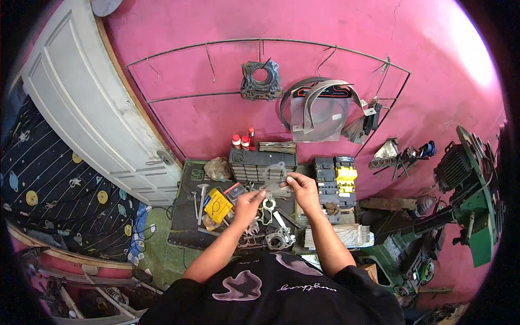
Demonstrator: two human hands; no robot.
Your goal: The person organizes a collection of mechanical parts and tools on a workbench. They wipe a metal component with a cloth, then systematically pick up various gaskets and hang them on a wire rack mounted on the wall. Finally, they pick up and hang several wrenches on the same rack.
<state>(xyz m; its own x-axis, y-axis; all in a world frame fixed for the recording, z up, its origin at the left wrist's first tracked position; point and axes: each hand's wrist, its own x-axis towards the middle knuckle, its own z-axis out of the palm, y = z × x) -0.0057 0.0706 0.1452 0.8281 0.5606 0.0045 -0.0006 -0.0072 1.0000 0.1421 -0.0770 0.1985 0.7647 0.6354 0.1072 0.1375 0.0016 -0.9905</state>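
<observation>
A thin, pale grey gasket point(274, 173) with a large round opening is held up over the workbench. My left hand point(249, 207) pinches its lower left edge between thumb and fingers. At its right edge, my right hand point(305, 190) is closed on it the same way. Below the hands lie a metal connecting rod point(277, 216) and a cast metal part with a round bore point(279, 239). Left of my left hand are a yellow packet point(218, 206), a caliper point(201, 203) and a small dark red-edged case point(234, 192).
A black drawer cabinet point(254, 165) stands at the bench's back, with red-and-white bottles point(245, 142) on top. Black and yellow cases point(345, 176) are stacked to the right. An engine cylinder block point(260, 80) hangs from the wall rack. A green machine point(476, 189) stands far right.
</observation>
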